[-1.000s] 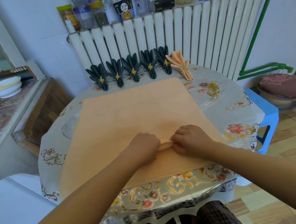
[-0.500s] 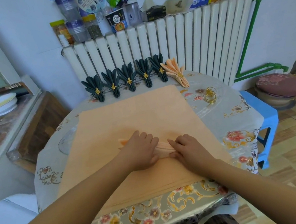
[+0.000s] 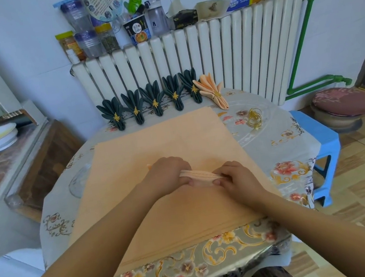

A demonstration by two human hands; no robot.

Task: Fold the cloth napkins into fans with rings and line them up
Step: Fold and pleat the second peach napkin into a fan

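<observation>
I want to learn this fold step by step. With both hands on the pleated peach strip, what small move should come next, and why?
Probably make one more pleat away from the body. The left hand and right hand pinch a pleated strip, but most of the peach napkin beyond it lies flat. The loose gold ring waits at the right, so ringing seems premature.

Peach napkin [image 3: 202, 176]: pleated into a narrow accordion strip, lying roughly left-right on the peach cloth stack [image 3: 166, 145]. Five dark green fan napkins [image 3: 154, 101] with gold rings in a row at the table's far edge; one peach fan [image 3: 212, 91] at its right end. Loose gold rings [image 3: 254, 118] right of the stack.
</observation>
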